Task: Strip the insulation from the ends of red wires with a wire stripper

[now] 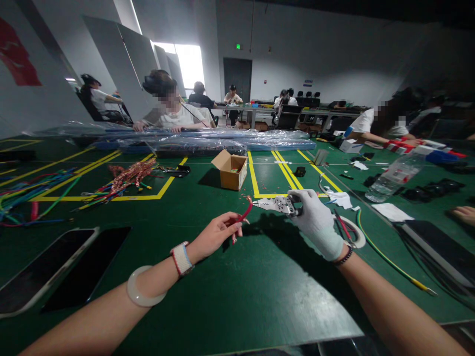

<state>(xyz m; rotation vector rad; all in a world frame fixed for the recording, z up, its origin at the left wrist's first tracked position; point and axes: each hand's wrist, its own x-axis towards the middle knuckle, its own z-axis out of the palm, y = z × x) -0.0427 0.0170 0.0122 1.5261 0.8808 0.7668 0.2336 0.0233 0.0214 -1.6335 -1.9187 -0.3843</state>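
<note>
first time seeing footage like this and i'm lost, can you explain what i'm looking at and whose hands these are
There is no robot here: the single picture comes from a camera worn on a person's head, looking forward and down at their own two hands. The bare left hand holds a red wire with copper showing at its upper end. The gloved right hand holds a metal plier-like tool, its tip at or very near that wire.

On the green table are an open cardboard box, coloured wires to the left, a plastic bottle to the right and a green-and-yellow wire. Other people sit farther back.
</note>
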